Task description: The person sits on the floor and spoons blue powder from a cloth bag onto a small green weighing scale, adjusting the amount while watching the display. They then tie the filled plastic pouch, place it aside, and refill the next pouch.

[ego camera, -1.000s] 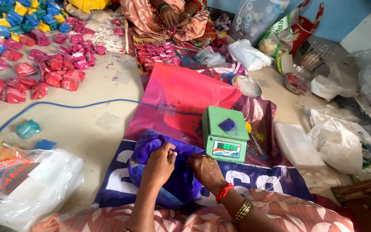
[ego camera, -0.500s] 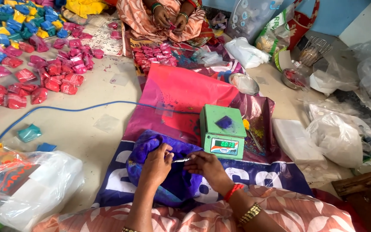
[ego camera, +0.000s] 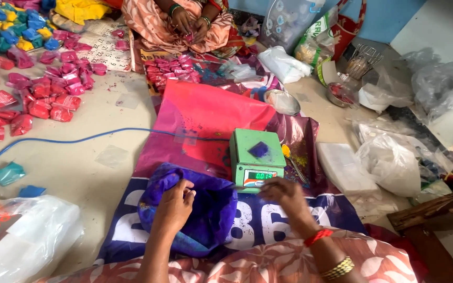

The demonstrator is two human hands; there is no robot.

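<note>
Soft, limp purple powder bag [ego camera: 205,215] lying before the green scale [ego camera: 256,157]: left hand [ego camera: 176,205] is gripping its crumpled rim, the likeliest hold, right hand [ego camera: 285,196] is pinching something thin.

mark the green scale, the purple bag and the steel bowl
green scale [ego camera: 258,153], head view, top platform.
purple bag [ego camera: 213,209], head view, side wall.
steel bowl [ego camera: 283,101], head view, inner surface.
</note>
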